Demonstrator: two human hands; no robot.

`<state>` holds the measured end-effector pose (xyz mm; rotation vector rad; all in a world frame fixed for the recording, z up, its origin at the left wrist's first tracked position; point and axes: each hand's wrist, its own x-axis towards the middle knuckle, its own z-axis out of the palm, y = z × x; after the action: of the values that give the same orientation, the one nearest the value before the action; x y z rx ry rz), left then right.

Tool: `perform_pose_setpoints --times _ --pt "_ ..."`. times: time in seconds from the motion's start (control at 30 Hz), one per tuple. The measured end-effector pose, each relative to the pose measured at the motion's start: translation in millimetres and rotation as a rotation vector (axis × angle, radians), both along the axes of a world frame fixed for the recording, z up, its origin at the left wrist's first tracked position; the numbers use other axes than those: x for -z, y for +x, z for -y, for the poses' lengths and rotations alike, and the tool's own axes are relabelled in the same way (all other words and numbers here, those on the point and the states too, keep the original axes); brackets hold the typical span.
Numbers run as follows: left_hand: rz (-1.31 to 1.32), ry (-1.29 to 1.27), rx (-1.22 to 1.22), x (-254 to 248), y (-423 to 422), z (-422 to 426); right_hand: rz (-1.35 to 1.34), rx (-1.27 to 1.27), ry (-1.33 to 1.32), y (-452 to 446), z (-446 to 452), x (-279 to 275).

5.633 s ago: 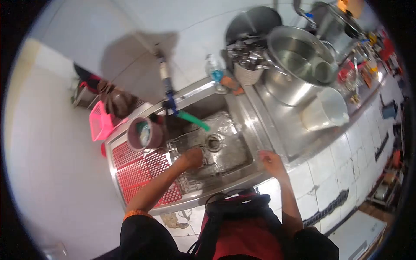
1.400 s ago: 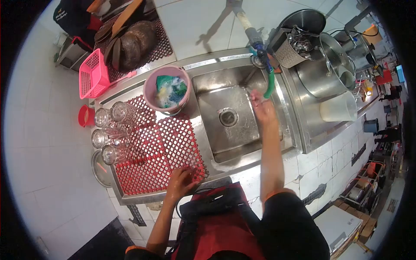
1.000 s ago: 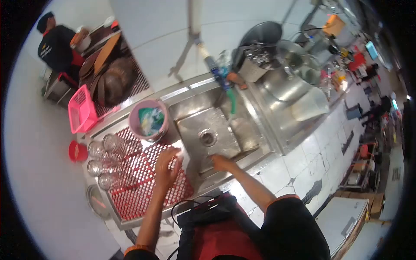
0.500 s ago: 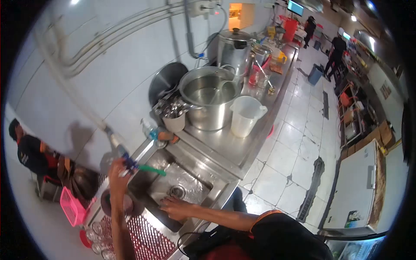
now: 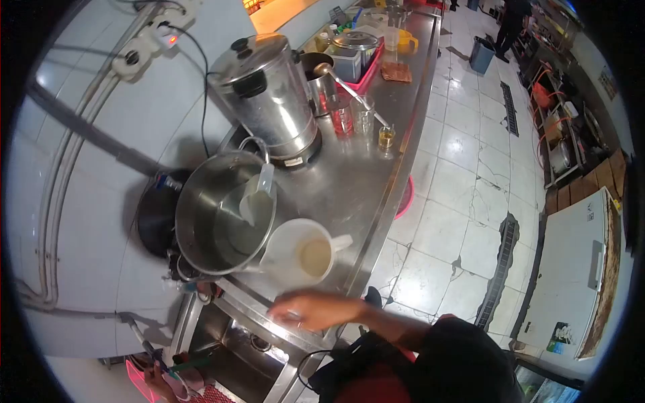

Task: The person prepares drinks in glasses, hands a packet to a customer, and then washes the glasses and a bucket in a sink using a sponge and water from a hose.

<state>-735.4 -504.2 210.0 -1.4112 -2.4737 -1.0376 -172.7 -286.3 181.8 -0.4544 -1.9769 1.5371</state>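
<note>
My right hand point(image 5: 314, 309) is over the counter edge by the sink, blurred, with its fingers loosely stretched and nothing seen in them. Just beyond it stands a translucent plastic pitcher point(image 5: 285, 252), its handle pointing right and some cloudy liquid visible inside. At the lower left, my left hand point(image 5: 159, 383) is closed around the tap point(image 5: 149, 346), its fingers partly hidden. A green spout piece point(image 5: 191, 363) juts from the tap over the steel sink point(image 5: 218, 324). Beside the pitcher sits a large steel pot point(image 5: 195, 218) of clear liquid, with a plastic scoop point(image 5: 259, 195) in it.
Behind the pot stands a tall steel urn point(image 5: 269, 104). Glasses point(image 5: 363, 119), a long-handled ladle point(image 5: 349, 91) and a pink tray point(image 5: 369, 74) are farther along the counter. A white chest freezer point(image 5: 564, 269) is on the right, and another person point(image 5: 514, 23) stands far back.
The view has swung toward the counter and pot. My right hand has left the sink basin and come up beside the pitcher. My left hand remains at the tap.
</note>
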Motion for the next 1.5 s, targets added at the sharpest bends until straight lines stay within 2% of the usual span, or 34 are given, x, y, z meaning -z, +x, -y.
perform_pose_setpoints --times 0.03,0.07,0.13,0.2,0.23,0.27,0.3,0.33,0.37,0.4,0.43,0.47,0.5,0.53,0.57,0.63,0.67,0.7,0.73,0.77,0.8,0.87,0.9,0.93,0.97,1.03,1.07,1.1,1.17,1.23,1.3,1.37,1.5 --pt "0.081 0.032 -0.083 5 -6 1 -0.139 0.200 0.039 26 -21 0" --pt "0.166 0.068 -0.167 10 -6 1 -0.101 0.337 0.103 57 -48 -7" --pt "0.107 0.042 -0.181 12 3 4 -0.065 0.695 0.115 107 -101 17" --pt "0.040 0.022 -0.198 6 25 -9 -0.081 1.158 0.297 151 -172 74" --pt "-0.096 0.097 -0.139 0 57 -29 0.140 1.333 0.201 177 -196 78" --pt "-0.234 0.174 -0.081 -9 97 -54 0.374 1.543 0.433 202 -226 112" --pt "-0.375 0.247 -0.022 -16 137 -82 0.554 1.586 0.483 225 -247 123" --pt "-0.516 0.316 0.037 -27 177 -104 0.740 1.618 0.529 243 -264 134" --pt "-0.655 0.379 0.092 -33 208 -119 0.734 1.611 0.524 254 -275 140" --pt "-0.794 0.436 0.143 -39 225 -122 0.836 1.571 0.500 260 -284 144" --pt "-0.937 0.220 0.667 -55 220 -147 0.934 1.525 0.482 266 -292 153" --pt "-0.692 0.101 0.473 -31 253 -148 0.924 1.509 0.490 269 -296 165" --pt "-0.584 -0.212 0.520 -43 300 -175 0.967 1.439 0.481 272 -305 182" --pt "-0.724 -0.189 0.780 -46 333 -209 1.008 1.375 0.479 272 -314 187" --pt "-0.495 -0.006 1.065 -71 398 -252 0.995 1.374 0.501 268 -316 181" --pt "-0.651 0.043 1.339 -82 459 -327 0.855 1.327 0.121 267 -302 169" --pt "-0.681 0.113 1.302 -76 488 -360 0.867 1.331 0.129 268 -291 160" --pt "-0.633 0.209 1.283 -62 514 -400 0.770 1.351 0.090 265 -278 151" --pt "-0.519 0.156 1.289 -53 541 -438 0.671 1.372 0.052 263 -266 147" --pt "-0.536 0.150 1.159 -31 564 -472 0.681 1.378 0.053 263 -253 150" --pt "-0.244 -0.085 1.115 -10 582 -505 0.650 1.389 0.112 265 -237 154" --pt "1.074 -0.230 0.702 51 629 -551 0.588 1.395 0.261 272 -202 154" --pt "0.835 -0.235 0.504 121 653 -576 0.561 1.392 0.339 276 -176 148" --pt "0.598 -0.239 0.306 173 673 -591 0.519 1.334 0.277 279 -146 128" --pt "0.620 -0.244 0.316 182 684 -586 0.482 1.270 0.214 282 -115 110" --pt "0.561 -0.255 0.233 194 703 -580 0.593 1.355 0.184 294 -54 117" --pt "0.878 -0.199 0.494 235 690 -600 0.634 1.350 0.101 298 -23 112" --pt "0.896 -0.206 0.509 245 687 -607 0.672 1.343 0.017 301 8 108" --pt "0.877 -0.041 0.593 254 691 -614 0.738 1.330 -0.090 309 68 119" --pt "0.799 0.023 0.614 233 702 -595 0.704 1.391 -0.236 309 123 136" --pt "0.711 0.087 0.631 219 712 -582 0.547 1.554 -0.534 304 159 144" --pt "0.683 0.111 0.633 214 722 -575 0.474 1.704 -0.580 297 175 145" --pt "0.559 0.194 0.554 223 728 -591 0.464 1.785 -0.464 305 189 165"
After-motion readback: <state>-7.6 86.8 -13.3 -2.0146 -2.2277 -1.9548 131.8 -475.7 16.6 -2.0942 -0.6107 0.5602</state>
